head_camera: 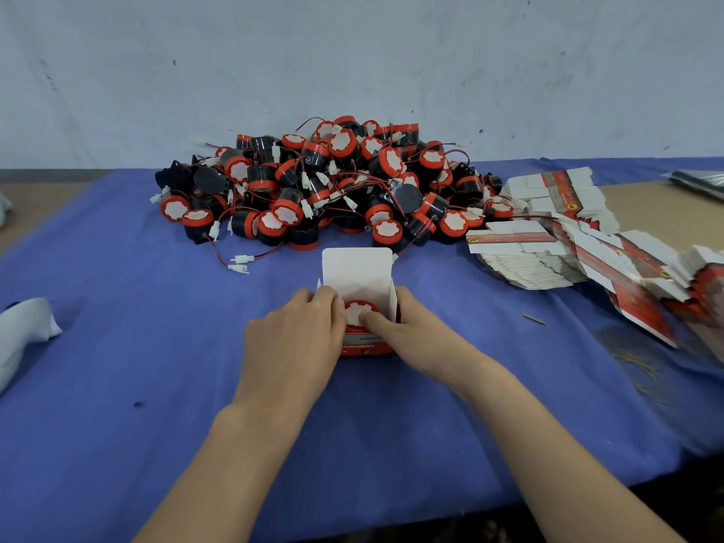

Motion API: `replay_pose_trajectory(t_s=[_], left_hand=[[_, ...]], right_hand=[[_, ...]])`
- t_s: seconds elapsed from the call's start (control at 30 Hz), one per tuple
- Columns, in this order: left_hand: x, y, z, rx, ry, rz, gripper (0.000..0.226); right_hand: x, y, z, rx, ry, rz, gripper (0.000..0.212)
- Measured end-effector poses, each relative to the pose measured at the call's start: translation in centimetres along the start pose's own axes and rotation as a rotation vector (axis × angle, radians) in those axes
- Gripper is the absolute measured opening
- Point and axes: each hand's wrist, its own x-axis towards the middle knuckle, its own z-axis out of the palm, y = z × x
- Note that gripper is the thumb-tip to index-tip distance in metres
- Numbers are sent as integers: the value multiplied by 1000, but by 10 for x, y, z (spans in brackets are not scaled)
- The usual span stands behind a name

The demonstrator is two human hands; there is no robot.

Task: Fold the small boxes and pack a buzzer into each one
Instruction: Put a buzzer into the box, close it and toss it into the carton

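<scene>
One buzzer, one box, both hands on it: this is the seating step.
Nearest me, the left hand (297, 339) grips the left wall of the box (366, 344), fingers curled over its edge. The right hand (409, 327) wraps the right side, its thumb pressing down on the white top of the buzzer (354, 312) sitting in the open mouth. The red rim shows above the front panel, so I judge it not fully home. I can't see its lead. Just behind, the lid flap (356, 268) stands upright. Next move, I reckon: push the buzzer flush, then fold that flap forward and tuck it in. Further back lies the buzzer pile (333, 182), with the flat box blanks (548, 237) off to the right.
</scene>
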Motion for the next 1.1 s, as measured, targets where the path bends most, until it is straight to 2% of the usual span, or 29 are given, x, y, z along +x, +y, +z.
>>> replay_pose_trajectory(t_s=[0.47,0.7,0.83,0.97,1.1], left_hand=[[6,-2,-4,122,-1,43,42],[9,5,-3,192,-65,18,49],[9,10,-4,230,-92,2,48],[11,10,-4,245,-147,-1,37],[11,10,-5,210,-175,-39,44]], right_hand=[[0,-3,2,-29,-1,-14,38],[1,-2,3,-27,10,7,39],[3,-1,9,-45,63,13,40],[1,0,11,-56,94,16,41],[2,-1,9,3,75,32,40]])
